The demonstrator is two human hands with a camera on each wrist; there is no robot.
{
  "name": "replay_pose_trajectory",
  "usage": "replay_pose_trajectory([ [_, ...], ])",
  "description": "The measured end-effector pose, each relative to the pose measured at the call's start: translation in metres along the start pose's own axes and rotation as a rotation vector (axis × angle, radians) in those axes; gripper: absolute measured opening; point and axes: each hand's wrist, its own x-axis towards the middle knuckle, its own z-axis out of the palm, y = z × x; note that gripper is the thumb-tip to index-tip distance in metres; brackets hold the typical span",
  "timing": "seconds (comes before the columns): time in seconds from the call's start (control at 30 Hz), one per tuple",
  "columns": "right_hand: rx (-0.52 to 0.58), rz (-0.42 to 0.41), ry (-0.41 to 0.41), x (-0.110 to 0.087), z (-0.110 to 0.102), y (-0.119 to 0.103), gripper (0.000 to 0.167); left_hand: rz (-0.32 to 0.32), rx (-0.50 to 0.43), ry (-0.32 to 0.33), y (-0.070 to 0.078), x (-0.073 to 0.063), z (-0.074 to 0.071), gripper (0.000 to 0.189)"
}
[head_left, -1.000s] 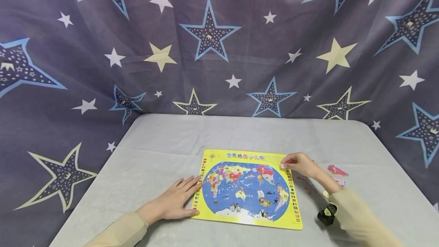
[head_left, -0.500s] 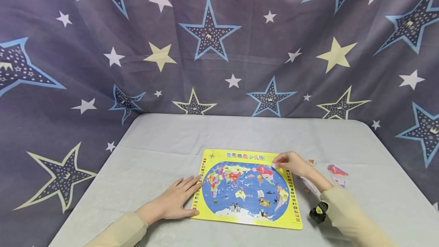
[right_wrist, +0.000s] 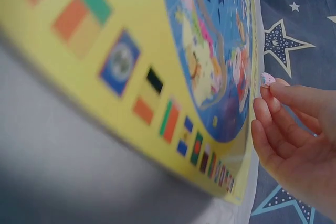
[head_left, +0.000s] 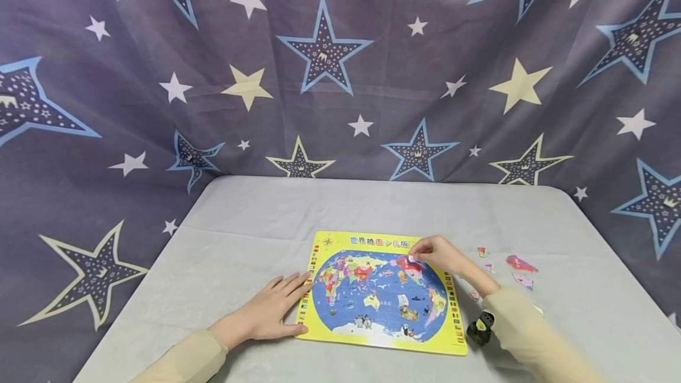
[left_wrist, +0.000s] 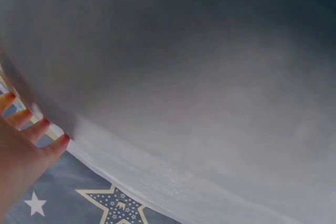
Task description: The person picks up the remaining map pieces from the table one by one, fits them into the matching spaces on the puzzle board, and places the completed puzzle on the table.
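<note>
A yellow-bordered world map puzzle board [head_left: 380, 344] lies on the table, with coloured land pieces set in its blue oval. My right hand [head_left: 437, 253] pinches a small pinkish-white puzzle piece [right_wrist: 268, 79] between thumb and index finger, over the red land at the map's upper right. In the right wrist view, that hand [right_wrist: 299, 124] has its other fingers loosely bent. My left hand [head_left: 271, 309] rests with fingers spread, its fingertips on the board's left edge. The left wrist view catches only part of this hand [left_wrist: 26, 150] at its left border.
Several loose puzzle pieces lie right of the board, among them a red and purple one [head_left: 521, 263] and a pale pink one [head_left: 524, 280]. A black wrist camera [head_left: 480, 328] sits on the right forearm. A star-patterned curtain [head_left: 340, 75] hangs behind the grey-covered table [head_left: 255, 211].
My right hand has moved left, from the board's upper right edge to over the red land, carrying the small piece. More loose pieces are uncovered. The left hand stays put.
</note>
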Motion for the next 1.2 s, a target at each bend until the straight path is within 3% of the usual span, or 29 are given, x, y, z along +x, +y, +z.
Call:
replay_pose_trajectory([
  [0.57,0.048,-0.037,-0.043,0.010,0.015,-0.010,0.012,0.002,0.024,0.001,-0.001,-0.001,0.001,0.084],
  [1.2,-0.022,-0.067,-0.033,0.017,0.025,-0.019,0.012,0.002,0.031,0.005,-0.001,0.000,0.001,0.084],
])
